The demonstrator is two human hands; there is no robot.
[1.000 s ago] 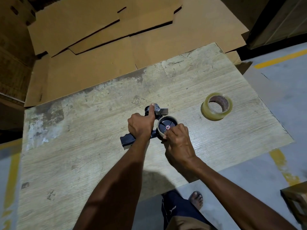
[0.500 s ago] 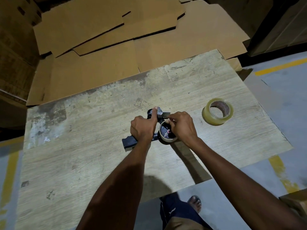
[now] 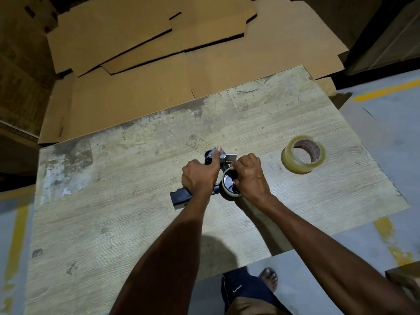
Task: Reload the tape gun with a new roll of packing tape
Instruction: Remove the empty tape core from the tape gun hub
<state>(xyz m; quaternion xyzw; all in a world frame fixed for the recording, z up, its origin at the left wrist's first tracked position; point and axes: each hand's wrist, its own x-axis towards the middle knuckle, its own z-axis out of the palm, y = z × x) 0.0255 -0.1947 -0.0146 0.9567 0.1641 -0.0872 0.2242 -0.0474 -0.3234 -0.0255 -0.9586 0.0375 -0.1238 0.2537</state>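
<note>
So the tape gun [image 3: 180, 197] is lying on its side around the middle of the worktop [image 3: 113, 223], wheel side facing up. The left grip [image 3: 200, 178] (bare hand, no gloves) is clenched round the gun's black handle, with the thumb stretched forward along the frame and its tip on the shiny tab at the front end [image 3: 218, 151].

The only thing here that really "holds" anything is the gun's round black hub [image 3: 228, 186]. There's a thin pale ring [image 3: 229, 195] sitting around it, looks like cardboard with barely any tape on it, though I honestly can't tell for sure. The right grip [image 3: 248, 176] is curled over the far edge of that ring, fingertips hooked on the rim, so it's grasping the ring and covering the right half of the hub.

The new roll of packing tape [image 3: 303, 154] is off to the right on the same worktop, well apart from both hands, lying tilted with its open brown core toward the camera.

Behind the worktop is a pile of flat cardboard sheets [image 3: 159, 53], overlapping. A grey floor [image 3: 397, 137] with a yellow line [image 3: 386, 89] is on the right, and a bare foot [image 3: 269, 278] shows under the near edge. The corner of a box [image 3: 404, 280] pokes in bottom right, contents not visible.
</note>
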